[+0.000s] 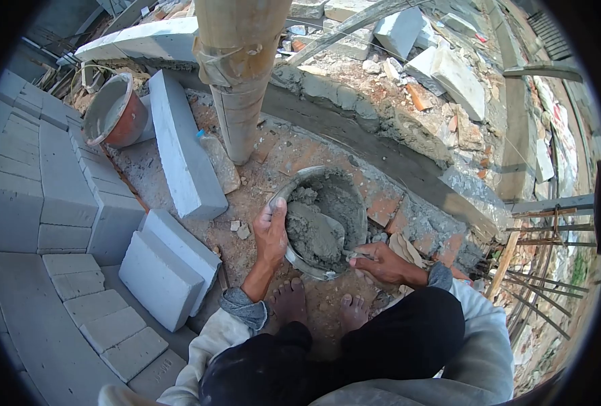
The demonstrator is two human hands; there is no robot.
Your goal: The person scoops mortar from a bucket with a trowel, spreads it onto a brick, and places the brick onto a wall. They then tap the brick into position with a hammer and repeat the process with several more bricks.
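A round bucket (361,220) of wet grey mortar (306,227) stands on the ground just in front of my bare feet. My left hand (271,230) grips its left rim, thumb up by the edge. Low on the bucket's right side, my right hand (387,264) is closed around the handle of a trowel (335,233). The trowel's mortar-smeared blade rests in the mortar, partly buried, so its full shape is hidden.
Pale blocks (162,271) lie to the left beside stacked blocks (16,196). A reddish bucket (126,122) tilts at upper left. A thick pole (236,88) rises ahead, near a mortar-covered low wall (354,135). Steel bars (544,284) stick out at right.
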